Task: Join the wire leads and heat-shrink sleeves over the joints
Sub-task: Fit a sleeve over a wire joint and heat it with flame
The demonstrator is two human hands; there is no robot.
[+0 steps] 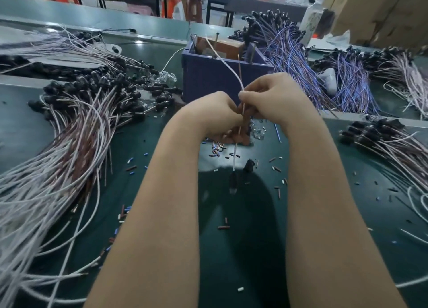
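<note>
My left hand (214, 116) and my right hand (272, 96) meet at the middle of the green table, fingers curled. Between them they pinch a white wire (228, 67) and a thin brown wire (239, 70) that rise toward the blue box. The white wire's lower end (234, 159) hangs below my hands with a dark component (232, 182) on it. Short loose sleeve pieces (216, 149) in brown, white and blue lie scattered under my hands. The joint itself is hidden by my fingers.
A blue box (220, 76) stands just behind my hands. A big bundle of white and brown leads (76, 145) fans out on the left. Purple leads (301, 59) pile up behind right, and more leads (389, 141) lie at the right. Small clear parts (258, 131) sit by my hands.
</note>
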